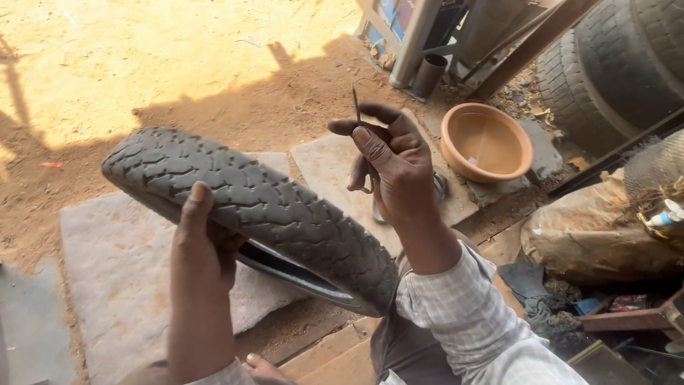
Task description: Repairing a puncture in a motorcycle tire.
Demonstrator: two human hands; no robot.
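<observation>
Outdoor dirt yard, stone slabs [107,249] underfoot, sun and shadow. Nearest me, my left hand [203,246] clamps the tyre [263,207], thumb over the tread, holding it up across my lap. My right hand [395,167] pinches a thin metal probe [356,103] upright, fingers closed on it, just above the tyre. I judge this as puncture checking; probing needs a steady tyre. Farther off: clay bowl [486,142], stacked big tyres [613,64].

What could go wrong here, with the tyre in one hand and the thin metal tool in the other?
The tool's sharp tip points up near the right hand's fingers and could prick them. The left hand grips the tyre at one spot only, so it might tip or slip onto the stone slab.
</observation>
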